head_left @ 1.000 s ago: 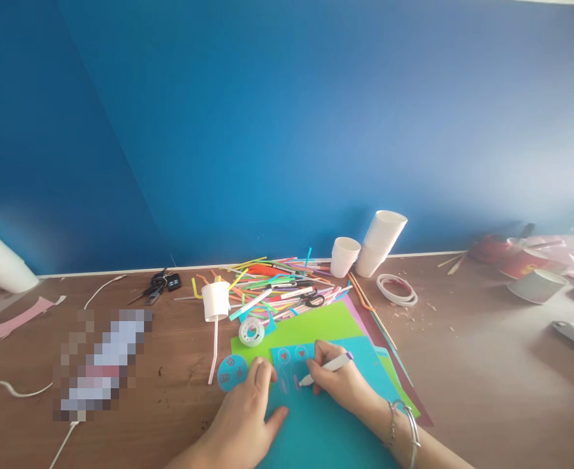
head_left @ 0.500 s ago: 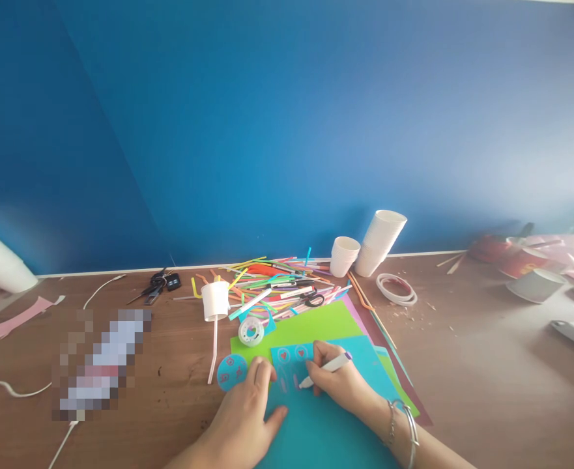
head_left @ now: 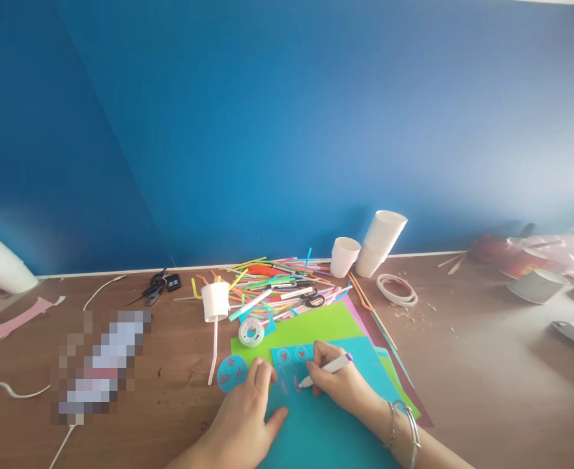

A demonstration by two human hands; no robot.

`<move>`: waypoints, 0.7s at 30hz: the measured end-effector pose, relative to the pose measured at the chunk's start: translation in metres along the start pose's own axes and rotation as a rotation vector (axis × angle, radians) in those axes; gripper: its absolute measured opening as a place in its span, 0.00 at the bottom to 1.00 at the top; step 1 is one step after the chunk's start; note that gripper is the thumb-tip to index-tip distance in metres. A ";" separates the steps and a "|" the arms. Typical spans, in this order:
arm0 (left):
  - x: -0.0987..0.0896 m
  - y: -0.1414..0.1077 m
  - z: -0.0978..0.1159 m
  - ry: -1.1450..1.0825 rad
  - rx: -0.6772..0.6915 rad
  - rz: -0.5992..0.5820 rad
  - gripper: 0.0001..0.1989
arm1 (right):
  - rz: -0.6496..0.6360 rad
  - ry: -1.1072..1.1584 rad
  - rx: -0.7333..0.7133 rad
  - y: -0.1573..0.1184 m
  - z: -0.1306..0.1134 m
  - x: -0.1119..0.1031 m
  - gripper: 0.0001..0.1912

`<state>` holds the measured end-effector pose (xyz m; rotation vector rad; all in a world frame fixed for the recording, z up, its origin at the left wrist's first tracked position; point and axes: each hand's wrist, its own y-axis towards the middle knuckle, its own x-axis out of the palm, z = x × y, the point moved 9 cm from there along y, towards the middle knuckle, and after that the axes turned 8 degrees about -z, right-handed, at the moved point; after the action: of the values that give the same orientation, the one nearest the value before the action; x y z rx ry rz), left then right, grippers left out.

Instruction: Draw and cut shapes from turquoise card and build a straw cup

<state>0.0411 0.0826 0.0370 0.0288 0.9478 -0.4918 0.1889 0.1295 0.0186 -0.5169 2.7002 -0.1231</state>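
Observation:
A white marker with a purple end [head_left: 330, 369] is gripped in my right hand [head_left: 338, 384], its tip touching a blue sheet of paper [head_left: 326, 423]. Under the tip is a small purple oval, beside a pale oval shape. Two circles with red hearts [head_left: 292, 354] are drawn near the sheet's top left corner. My left hand [head_left: 245, 417] lies on the sheet's left edge, thumb apart from the bent fingers, holding nothing. A round blue paper disc [head_left: 232, 372] with reddish drawings sits just beyond the left fingers.
Behind the green paper [head_left: 311, 329] lie a tape roll [head_left: 251, 332], scissors [head_left: 315, 299] and many coloured straws [head_left: 277, 277]. A white cup with straws [head_left: 215, 301] stands left; stacked cups [head_left: 380, 244] lean by the wall. Keys [head_left: 158, 283] lie further left.
Both hands stay nearly where they were. The marker tip remains on the purple oval, with hardly any visible shift.

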 end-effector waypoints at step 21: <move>0.001 0.000 0.001 -0.001 -0.024 -0.031 0.13 | 0.067 0.020 0.020 0.000 0.002 -0.004 0.13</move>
<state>0.0421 0.0822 0.0368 -0.0072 0.9545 -0.5090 0.1929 0.1313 0.0187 -0.4209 2.7299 -0.1371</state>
